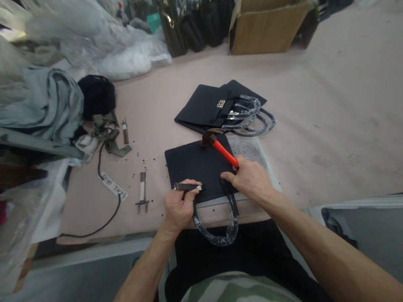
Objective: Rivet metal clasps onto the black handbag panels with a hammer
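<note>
A black bag panel [192, 161] lies flat at the table's near edge, and a plastic-wrapped handle [217, 239] loops off it toward me. My left hand [179, 207] pinches a dark metal punch [185, 186] with a white band, its tip low over the panel near the handle's end. My right hand [252, 176] is closed around the red grip of a hammer [222, 149], whose dark head hangs over the panel's far edge. The right thumb rests by the other handle end. Under the panel shows a pale slab [248, 151].
Two or more finished-looking black bags [201, 105] with wrapped handles lie beyond the panel. A pronged tool [142, 193] and scattered small bits lie left, near a labelled cord [115, 186]. Cloth heaps [53, 100], plastic sheeting [126, 54] and a cardboard box [267, 31] stand around the back.
</note>
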The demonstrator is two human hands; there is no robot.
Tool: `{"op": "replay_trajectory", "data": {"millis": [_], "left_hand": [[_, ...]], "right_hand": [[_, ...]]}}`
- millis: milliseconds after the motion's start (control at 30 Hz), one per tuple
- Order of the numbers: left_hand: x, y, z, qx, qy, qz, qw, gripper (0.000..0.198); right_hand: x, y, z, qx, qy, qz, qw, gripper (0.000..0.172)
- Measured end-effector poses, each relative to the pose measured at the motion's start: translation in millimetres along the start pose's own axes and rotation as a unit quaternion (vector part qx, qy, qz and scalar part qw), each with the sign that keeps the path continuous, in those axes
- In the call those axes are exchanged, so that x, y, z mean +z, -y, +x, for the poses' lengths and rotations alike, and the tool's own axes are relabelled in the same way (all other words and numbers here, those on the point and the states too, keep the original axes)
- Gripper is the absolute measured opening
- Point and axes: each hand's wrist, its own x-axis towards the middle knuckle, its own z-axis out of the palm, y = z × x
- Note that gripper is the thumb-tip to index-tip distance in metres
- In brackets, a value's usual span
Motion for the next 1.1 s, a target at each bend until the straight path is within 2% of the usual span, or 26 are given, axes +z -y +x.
{"op": "replay_trajectory", "data": {"millis": [367, 633, 867, 1100], "left_hand": [[6.2, -6, 5, 0.055, 0.003, -0.009, 0.998, 0.008], [8.5, -8, 8, 0.054, 0.012, 0.005, 0.998, 0.007], [13.3, -16, 12, 0.001, 0.027, 0.019, 0.999, 0.010], [17.9, -17, 14, 0.029, 0.052, 0.036, 0.998, 0.011]], "right_hand": [[2, -2, 0, -0.010, -0.003, -0.011, 1.000, 0.041], [3, -3, 0, -0.011, -0.005, -0.004, 1.000, 0.042], [5, -4, -2, -0.024, -0.014, -0.002, 1.000, 0.042], [6, -7, -3, -0.025, -0.016, 0.008, 1.000, 0.042]]}}
